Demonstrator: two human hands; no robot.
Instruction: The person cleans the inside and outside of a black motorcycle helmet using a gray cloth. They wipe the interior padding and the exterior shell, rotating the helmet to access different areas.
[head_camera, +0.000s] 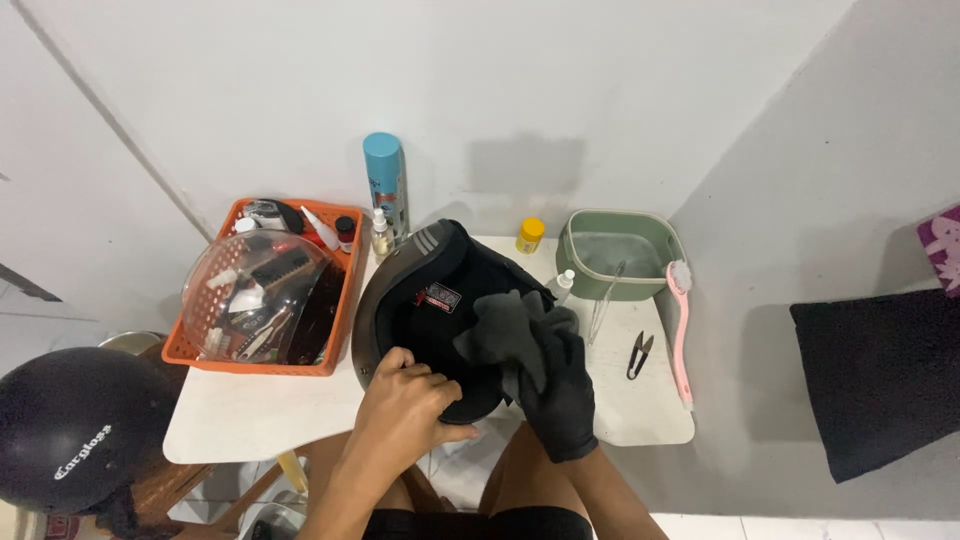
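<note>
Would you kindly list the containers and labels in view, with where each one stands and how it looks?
Spray can: against the wall behind the helmet, tall cylinder, blue cap.
Small spray bottle: beside the can, clear, pale liquid.
Yellow-capped bottle: left of the green basin, short.
Label patch: inside the helmet, small rectangle, black, red and white.
Lettering: on the black helmet at lower left, white script.

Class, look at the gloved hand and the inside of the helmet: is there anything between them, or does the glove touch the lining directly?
A dark grey cloth lies between the gloved right hand and the lining of the black helmet, bunched inside the opening. The bare left hand grips the helmet's near rim directly; nothing visible lies between them.
</note>
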